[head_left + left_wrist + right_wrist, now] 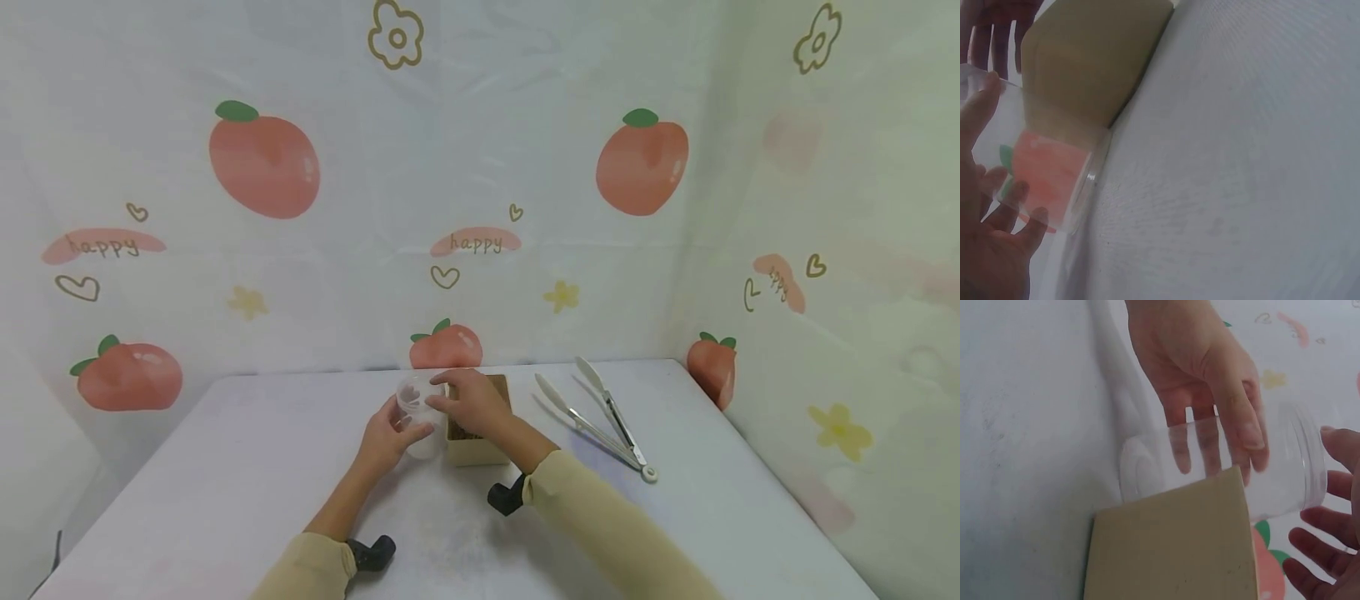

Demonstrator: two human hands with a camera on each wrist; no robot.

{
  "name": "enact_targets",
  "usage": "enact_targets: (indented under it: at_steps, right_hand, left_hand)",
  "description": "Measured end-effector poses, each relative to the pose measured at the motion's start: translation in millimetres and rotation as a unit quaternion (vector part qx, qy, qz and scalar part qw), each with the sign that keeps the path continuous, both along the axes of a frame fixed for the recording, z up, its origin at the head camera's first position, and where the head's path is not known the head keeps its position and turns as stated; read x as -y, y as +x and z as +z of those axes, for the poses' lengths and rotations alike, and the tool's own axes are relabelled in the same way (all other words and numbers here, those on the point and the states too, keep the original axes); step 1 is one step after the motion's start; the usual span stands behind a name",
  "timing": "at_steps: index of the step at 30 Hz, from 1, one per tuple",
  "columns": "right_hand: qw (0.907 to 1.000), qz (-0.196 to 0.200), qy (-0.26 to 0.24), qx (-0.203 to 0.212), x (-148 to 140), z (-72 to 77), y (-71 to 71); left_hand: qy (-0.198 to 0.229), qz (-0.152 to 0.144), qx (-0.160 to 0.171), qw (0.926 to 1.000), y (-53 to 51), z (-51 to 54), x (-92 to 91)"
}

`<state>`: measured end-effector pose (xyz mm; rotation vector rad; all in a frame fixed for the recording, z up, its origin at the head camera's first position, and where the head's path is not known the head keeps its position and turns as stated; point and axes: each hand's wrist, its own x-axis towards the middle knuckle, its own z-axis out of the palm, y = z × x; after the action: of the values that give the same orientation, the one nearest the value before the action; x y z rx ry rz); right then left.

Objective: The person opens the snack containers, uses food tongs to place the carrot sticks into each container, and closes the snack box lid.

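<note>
A clear plastic jar (pixel 409 398) stands upright on the table, left of an open-topped beige box (pixel 480 452). My left hand (pixel 382 439) grips the jar's side, thumb and fingers around it, as the right wrist view also shows. Beside the jar's mouth is my right hand (pixel 477 403), its forearm crossing over the box. In the right wrist view the fingers (pixel 1319 550) of that hand are spread and relaxed around the jar's rim (pixel 1314 459); whether they touch it I cannot tell. Brown material shows inside the box, partly hidden by the right hand.
Metal tongs (pixel 611 407) with pale tips lie spread on the right of the table, their hinge end toward me. A white table (pixel 247 475) extends around both hands. Behind it hangs a white backdrop (pixel 352 292) printed with peaches. Both wrists carry black camera mounts.
</note>
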<state>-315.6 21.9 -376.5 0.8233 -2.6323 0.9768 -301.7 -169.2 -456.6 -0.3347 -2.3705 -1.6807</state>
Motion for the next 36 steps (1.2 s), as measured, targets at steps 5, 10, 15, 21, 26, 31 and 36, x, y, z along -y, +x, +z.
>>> enact_targets:
  at_steps: [5,10,15,21,26,31,36]
  right_hand:
    - [0.9991,-0.028,0.032,-0.002,7.3,1.4,1.6]
    - [0.9972,-0.047,0.056,-0.018,14.5,1.2,3.7]
    - [0.9941,-0.069,0.078,-0.029,21.6,0.5,6.8]
    - [0.9877,-0.097,0.117,-0.04,28.9,0.1,7.6]
    - [0.9856,-0.105,0.126,-0.042,31.2,-1.3,6.2]
    - [0.9893,-0.096,0.102,-0.042,30.2,-2.4,4.7]
    - [0.9905,-0.073,0.08,-0.084,26.6,-6.6,0.6]
  left_hand:
    - [-0.003,0.01,0.0,0.9999,1.1,0.0,-1.9]
    - [-0.004,0.029,-0.002,0.9996,2.0,1.3,-2.0]
    - [-0.02,0.039,0.02,0.9988,1.5,3.6,-3.0]
    - [-0.069,0.049,0.035,0.9958,-2.2,7.1,-4.5]
    - [-0.084,0.048,0.046,0.9942,-3.4,9.8,-4.1]
    - [-0.1,0.044,0.046,0.993,-6.2,10.9,-1.8]
    - [-0.098,0.033,0.048,0.9935,-8.4,10.6,0.8]
